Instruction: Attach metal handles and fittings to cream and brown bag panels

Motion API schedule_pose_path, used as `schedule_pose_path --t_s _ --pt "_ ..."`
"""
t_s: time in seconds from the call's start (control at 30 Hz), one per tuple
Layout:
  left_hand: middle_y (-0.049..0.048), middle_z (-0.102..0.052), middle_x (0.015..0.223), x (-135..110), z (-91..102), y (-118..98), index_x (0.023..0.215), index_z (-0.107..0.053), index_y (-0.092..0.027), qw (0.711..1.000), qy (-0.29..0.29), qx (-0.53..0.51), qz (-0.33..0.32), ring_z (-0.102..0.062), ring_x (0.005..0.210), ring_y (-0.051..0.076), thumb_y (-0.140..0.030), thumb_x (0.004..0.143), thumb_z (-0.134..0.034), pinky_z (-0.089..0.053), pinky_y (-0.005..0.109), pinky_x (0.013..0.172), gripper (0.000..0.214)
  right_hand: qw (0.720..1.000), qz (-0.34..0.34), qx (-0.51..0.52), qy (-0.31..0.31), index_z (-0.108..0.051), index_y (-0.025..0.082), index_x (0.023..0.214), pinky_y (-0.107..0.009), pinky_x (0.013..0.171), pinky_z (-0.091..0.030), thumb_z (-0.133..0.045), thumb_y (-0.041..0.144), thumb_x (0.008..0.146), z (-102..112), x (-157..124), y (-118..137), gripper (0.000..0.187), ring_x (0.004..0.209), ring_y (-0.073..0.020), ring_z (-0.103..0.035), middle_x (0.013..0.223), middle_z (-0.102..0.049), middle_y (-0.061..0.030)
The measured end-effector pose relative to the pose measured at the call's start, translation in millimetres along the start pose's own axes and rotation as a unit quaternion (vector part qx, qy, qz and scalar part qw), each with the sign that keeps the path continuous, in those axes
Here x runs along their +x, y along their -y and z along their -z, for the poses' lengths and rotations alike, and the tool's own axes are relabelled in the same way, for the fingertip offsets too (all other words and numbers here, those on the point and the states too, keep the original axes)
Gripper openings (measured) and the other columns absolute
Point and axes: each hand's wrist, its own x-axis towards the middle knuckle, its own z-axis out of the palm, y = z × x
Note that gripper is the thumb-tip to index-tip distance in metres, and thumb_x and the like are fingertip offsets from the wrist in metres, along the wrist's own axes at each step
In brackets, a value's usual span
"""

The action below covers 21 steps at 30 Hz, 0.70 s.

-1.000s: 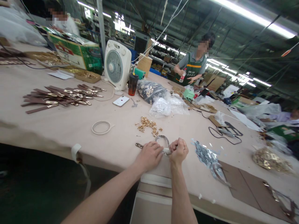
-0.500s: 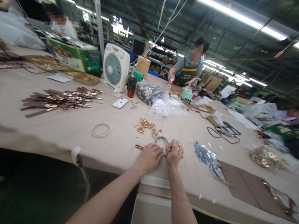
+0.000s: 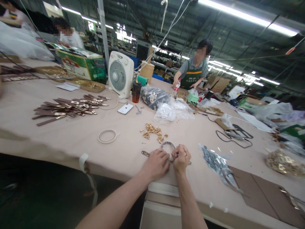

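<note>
At the near edge of the table, my left hand (image 3: 157,163) lies palm down with its fingers bent over a brown strap, most of which is hidden. A gold metal fitting (image 3: 145,153) on the strap's end sticks out left of this hand. My right hand (image 3: 181,157) is closed in a pinch, close against the left fingertips; what it grips is hidden. Another metal end (image 3: 189,163) peeks out to its right. Just beyond both hands rises a dark ring-shaped loop (image 3: 168,145). Small gold hardware pieces (image 3: 153,131) lie in a loose pile behind it.
Brown straps with gold fittings (image 3: 64,108) lie heaped at left, near a tape roll (image 3: 107,136). Behind stand a fan (image 3: 120,74), a phone (image 3: 125,108), a dark cup (image 3: 136,92) and plastic bags (image 3: 164,111). Silvery strips (image 3: 214,160) and brown panels (image 3: 264,194) lie right. A co-worker (image 3: 194,71) holds a bottle.
The whole view has shifted, so the table's contents appear slightly lower and farther right. Both hands keep nearly the same pose at the strap.
</note>
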Motion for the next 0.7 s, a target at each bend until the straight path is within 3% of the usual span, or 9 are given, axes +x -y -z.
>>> schedule_pose_path --t_s 0.13,0.33,0.5,0.7 --pt "0.0073 -0.069 0.121 -0.4 -2.1 2.3 0.129 -0.061 -0.026 1.000 -0.002 -0.002 -0.002 -0.053 0.129 0.028 -0.036 0.099 -0.057 -0.044 0.047 0.112 0.032 0.998 0.054 0.029 -0.022 -0.043 0.022 0.063 -0.021 0.039 -0.027 -0.059 0.042 0.098 -2.1 9.1 10.1 0.043 0.039 -0.0070 -0.031 0.048 -0.037 0.0092" --pt "0.0069 -0.071 0.114 2.0 -5.2 6.2 0.122 -0.064 -0.025 1.000 0.005 0.005 -0.018 -0.057 0.124 0.026 -0.034 0.098 -0.057 -0.043 0.047 0.114 0.026 0.999 -0.025 -0.002 -0.044 -0.041 0.022 0.063 -0.020 0.037 -0.024 -0.063 0.045 0.095 -0.4 3.2 -1.3 0.045 0.038 -0.0060 -0.030 0.048 -0.036 0.0102" --pt "0.0070 -0.070 0.119 1.5 -2.3 5.4 0.129 -0.061 -0.025 1.000 0.008 0.007 -0.021 -0.055 0.126 0.026 -0.036 0.098 -0.058 -0.043 0.046 0.115 0.034 0.998 0.023 0.010 -0.061 -0.043 0.022 0.063 -0.021 0.039 -0.026 -0.061 0.045 0.096 0.7 7.9 1.5 0.044 0.039 -0.0068 -0.031 0.048 -0.036 0.0097" --pt "0.0072 -0.070 0.122 1.0 -2.1 4.7 0.130 -0.062 -0.025 1.000 0.011 -0.004 -0.012 -0.053 0.129 0.028 -0.037 0.096 -0.060 -0.043 0.048 0.114 0.036 0.999 -0.014 0.017 -0.043 -0.043 0.022 0.063 -0.020 0.038 -0.025 -0.063 0.040 0.096 4.3 -0.9 -2.3 0.043 0.039 -0.0067 -0.031 0.049 -0.037 0.0093"
